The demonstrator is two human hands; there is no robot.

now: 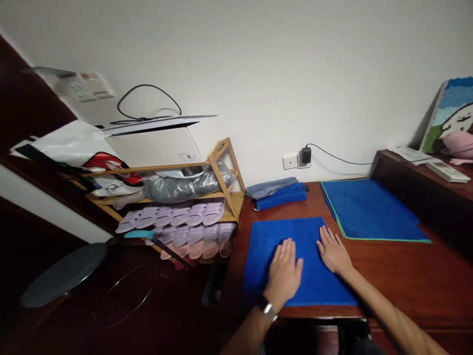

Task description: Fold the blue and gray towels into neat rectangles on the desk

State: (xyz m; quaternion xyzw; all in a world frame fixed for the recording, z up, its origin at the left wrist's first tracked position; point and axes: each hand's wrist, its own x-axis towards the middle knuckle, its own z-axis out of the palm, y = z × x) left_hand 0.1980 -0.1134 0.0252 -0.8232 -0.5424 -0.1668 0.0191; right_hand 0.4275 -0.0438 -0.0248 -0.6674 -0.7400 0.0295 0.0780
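We lay our left hand and right hand flat on the blue cloth, gripping nothing. Smoothing seems mostly done, little left.

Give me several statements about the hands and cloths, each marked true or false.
1. The left hand is palm down on the front blue cloth. True.
2. The right hand is gripping the charger. False: the right hand is palm down by that cloth's right edge.
3. The green-edged cloth lies right of the front one. True.
4. A wristband is on the right arm. False: the wristband is on the left.
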